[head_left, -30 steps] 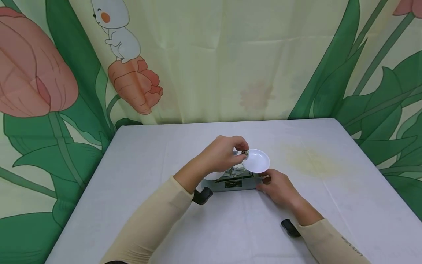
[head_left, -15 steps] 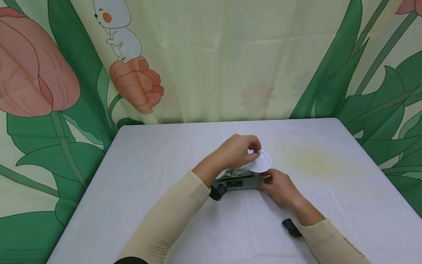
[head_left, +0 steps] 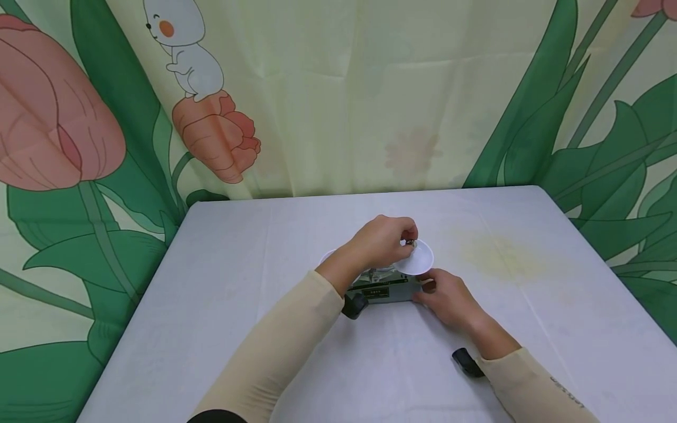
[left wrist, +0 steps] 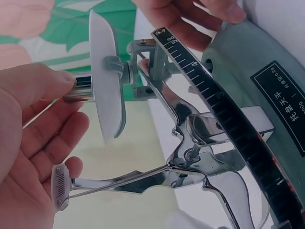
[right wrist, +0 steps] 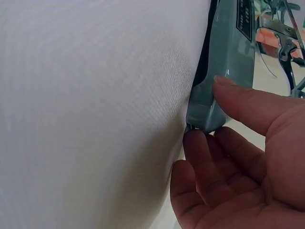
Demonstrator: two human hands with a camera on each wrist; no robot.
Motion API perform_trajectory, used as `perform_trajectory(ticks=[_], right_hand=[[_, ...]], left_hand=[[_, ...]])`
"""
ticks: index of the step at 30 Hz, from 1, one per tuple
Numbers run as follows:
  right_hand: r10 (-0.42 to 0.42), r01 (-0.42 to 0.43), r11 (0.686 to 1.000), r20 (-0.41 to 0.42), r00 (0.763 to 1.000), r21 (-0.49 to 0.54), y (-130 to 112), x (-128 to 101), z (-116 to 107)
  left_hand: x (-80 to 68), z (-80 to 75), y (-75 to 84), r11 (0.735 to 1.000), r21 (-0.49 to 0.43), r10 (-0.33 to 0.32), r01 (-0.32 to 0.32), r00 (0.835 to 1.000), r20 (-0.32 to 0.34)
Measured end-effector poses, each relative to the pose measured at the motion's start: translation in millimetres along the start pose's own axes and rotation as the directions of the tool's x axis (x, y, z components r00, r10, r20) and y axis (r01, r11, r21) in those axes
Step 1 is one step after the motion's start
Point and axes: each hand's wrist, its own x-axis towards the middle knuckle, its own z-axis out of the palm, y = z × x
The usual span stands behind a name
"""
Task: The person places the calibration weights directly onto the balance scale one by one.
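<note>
A grey-green balance scale (head_left: 382, 289) stands near the middle of the white-covered surface (head_left: 238, 305). The left hand (head_left: 382, 242) is raised over the scale's right-hand white pan (head_left: 418, 259); its fingers (left wrist: 45, 83) are closed narrowly, pinching a small metal cylinder weight (left wrist: 78, 89) whose end meets the pan face in the left wrist view. In that view the pan sits on its post above the graduated beam (left wrist: 228, 119) and the chromed linkage (left wrist: 190, 167). The second white pan (head_left: 328, 257) shows only as a sliver behind the left forearm.

The right hand (head_left: 444, 296) rests at the right end of the scale base (right wrist: 224, 62). Thumb (right wrist: 248, 102) presses the front face, and the other fingers (right wrist: 205, 152), loosely curled, touch the lower corner, so the corner is gripped between them.

Black wrist-mounted units (head_left: 466, 362) lie against each beige sleeve (head_left: 275, 346). A floral printed curtain (head_left: 338, 94) hangs behind the surface
</note>
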Motion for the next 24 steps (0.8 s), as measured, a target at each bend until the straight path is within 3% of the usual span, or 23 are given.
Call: perform_trajectory(ticks=[24], right_hand=[[0.026, -0.026, 1.000, 0.009, 1.000, 0.009, -2.6, -2.0, -0.7]], left_hand=[[3.8, 4.8, -2.1, 0.998, 0.019, -0.060, 0.059, 0.998, 0.023]])
